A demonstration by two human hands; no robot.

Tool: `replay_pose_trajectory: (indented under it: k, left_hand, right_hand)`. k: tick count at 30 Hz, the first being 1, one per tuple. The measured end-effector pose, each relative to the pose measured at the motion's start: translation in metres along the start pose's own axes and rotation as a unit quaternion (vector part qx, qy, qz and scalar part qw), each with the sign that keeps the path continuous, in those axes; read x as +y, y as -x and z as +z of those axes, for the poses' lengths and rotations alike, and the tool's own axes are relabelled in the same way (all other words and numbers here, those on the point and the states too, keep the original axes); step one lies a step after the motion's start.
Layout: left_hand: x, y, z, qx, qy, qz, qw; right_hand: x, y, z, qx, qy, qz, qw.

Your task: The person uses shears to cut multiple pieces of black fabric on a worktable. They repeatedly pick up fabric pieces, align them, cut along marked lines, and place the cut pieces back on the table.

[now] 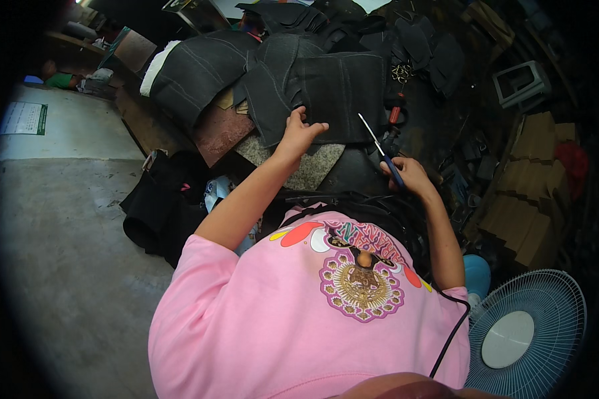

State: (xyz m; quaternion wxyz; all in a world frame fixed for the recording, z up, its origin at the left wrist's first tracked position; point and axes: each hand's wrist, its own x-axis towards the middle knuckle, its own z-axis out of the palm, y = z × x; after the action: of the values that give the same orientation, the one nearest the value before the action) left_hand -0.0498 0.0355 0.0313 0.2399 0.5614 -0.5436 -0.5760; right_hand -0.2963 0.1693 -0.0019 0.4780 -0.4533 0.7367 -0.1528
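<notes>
My left hand presses on the near edge of a dark stitched fabric piece lying on a speckled work slab. The fingers curl over the fabric's lower rim. My right hand grips small scissors with a blue handle; the thin metal blades point up and to the left, toward the fabric, a little apart from it. More dark cut pieces are stacked to the left and behind.
A light blue floor fan stands at lower right. Stacked brown cardboard pieces lie to the right. A heap of black fabric sits on the grey concrete floor. A black cable crosses my pink shirt.
</notes>
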Motion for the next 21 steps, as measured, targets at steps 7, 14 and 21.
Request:
replay_pose_trajectory:
  k: [7, 14, 21]
  left_hand:
    - [0.006, -0.017, -0.005, -0.035, 0.048, -0.029, 0.998]
    - [0.006, -0.018, 0.005, 0.033, -0.260, 0.207, 0.943]
    - [0.008, -0.030, 0.010, -0.007, -0.269, 0.236, 0.934]
  right_hand:
    - [0.010, -0.010, 0.005, -0.010, -0.040, -0.007, 0.999]
    - [0.014, -0.013, 0.007, -0.009, -0.040, -0.004, 0.999]
    - [0.014, -0.014, 0.008, -0.019, -0.037, 0.008, 0.999]
